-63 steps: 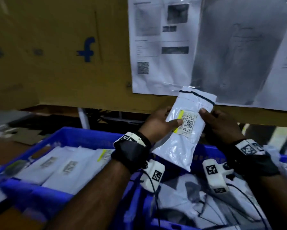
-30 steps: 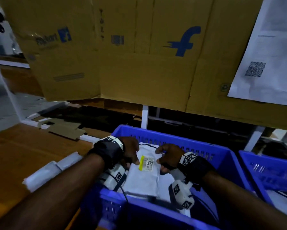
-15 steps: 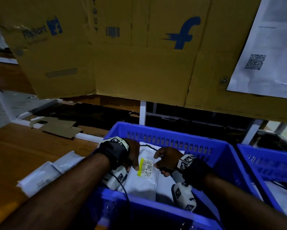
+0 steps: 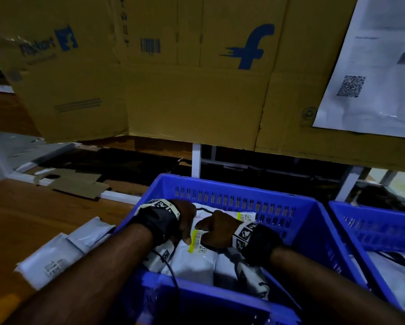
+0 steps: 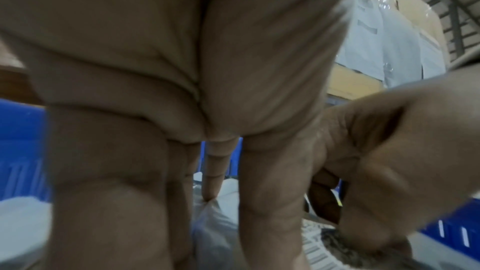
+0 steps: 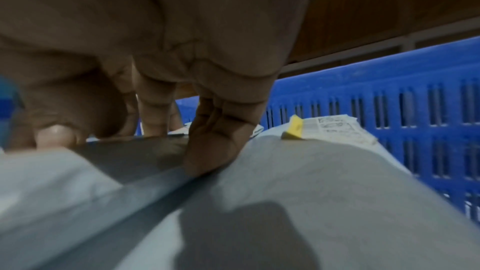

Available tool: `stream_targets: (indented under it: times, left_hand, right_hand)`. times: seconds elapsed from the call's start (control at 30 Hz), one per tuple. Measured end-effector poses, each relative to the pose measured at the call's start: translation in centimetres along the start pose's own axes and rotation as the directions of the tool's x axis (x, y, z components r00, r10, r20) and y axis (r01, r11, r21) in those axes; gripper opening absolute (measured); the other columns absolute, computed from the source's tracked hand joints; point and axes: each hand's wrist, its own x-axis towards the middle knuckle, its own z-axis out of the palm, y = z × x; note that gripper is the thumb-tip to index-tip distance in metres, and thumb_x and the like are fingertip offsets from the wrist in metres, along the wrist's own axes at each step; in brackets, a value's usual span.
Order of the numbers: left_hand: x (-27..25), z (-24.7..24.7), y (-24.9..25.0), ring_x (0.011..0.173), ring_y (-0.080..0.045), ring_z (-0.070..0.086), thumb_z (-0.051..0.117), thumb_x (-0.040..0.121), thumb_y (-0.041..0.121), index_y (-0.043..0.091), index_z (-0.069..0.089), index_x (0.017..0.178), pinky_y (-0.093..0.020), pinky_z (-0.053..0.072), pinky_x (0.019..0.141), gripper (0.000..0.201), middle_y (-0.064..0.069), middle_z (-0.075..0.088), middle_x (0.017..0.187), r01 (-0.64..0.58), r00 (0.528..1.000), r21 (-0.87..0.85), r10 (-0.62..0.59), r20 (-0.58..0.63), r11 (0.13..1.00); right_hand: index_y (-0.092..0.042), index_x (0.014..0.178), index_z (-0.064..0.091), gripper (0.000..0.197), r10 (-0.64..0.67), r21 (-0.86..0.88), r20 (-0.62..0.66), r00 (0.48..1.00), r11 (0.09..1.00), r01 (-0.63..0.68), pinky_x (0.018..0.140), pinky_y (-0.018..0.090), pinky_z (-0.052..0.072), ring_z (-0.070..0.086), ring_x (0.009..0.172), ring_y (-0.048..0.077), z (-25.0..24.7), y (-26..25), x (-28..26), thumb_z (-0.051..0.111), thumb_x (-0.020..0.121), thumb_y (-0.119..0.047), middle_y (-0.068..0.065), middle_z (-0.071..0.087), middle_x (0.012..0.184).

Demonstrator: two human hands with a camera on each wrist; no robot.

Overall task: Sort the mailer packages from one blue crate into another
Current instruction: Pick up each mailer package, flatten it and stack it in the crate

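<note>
Both hands, left hand [image 4: 187, 220] and right hand [image 4: 216, 231], are pinching the mailer [image 4: 192, 259], now lowered into the left crate [image 4: 232, 184]; release looks next.

The head view looks forward and down from above the forearms onto a blue crate [image 4: 232, 195] and the cardboard wall [image 4: 185, 102] beyond it. The left wrist view sits very near under the left hand [image 5: 182, 89], looking along its fingers toward the crate's far wall. The right wrist view looks along the right hand [image 6: 168, 48], low over white mailers [image 6: 311, 192]. All three share the crate's inside.
</note>
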Motion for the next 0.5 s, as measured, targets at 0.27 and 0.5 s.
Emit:
stream_targets:
  times: [0.27, 0.5]
  left_hand:
    - [0.5, 0.4, -0.7, 0.088, -0.024, 0.064, 0.075, 0.082, 0.004, 0.004, 0.057, 0.126, -0.019, 0.056, 0.061, 0.048, -0.013, 0.06, 0.12, 0.022, 0.993, 0.067, -0.014, -0.119, 0.997]
    - [-1.1, -0.6, 0.5, 0.047, -0.019, 0.063, 0.082, 0.07, -0.004, -0.005, 0.057, 0.126, -0.02, 0.049, 0.042, 0.061, -0.017, 0.071, 0.074, 0.026, 0.986, 0.042, -0.018, -0.167, 0.999]
  right_hand:
    - [-0.021, 0.13, 0.061, 0.046, -0.01, -0.07, 0.042, 0.999, 0.997, 0.013, 0.09, 0.028, 0.049, 0.061, 0.109, 0.023, 0.0, -0.2, 0.9, 0.063, 0.084, -0.025, 0.004, 0.063, 0.124]
    - [-0.015, 0.12, 0.067, 0.034, -0.036, -0.112, -0.073, 0.997, 0.993, 0.028, 0.102, 0.028, 0.044, 0.056, 0.121, 0.022, -1.5, 0.3, 0.0, 0.061, 0.088, -0.026, 0.003, 0.062, 0.13]
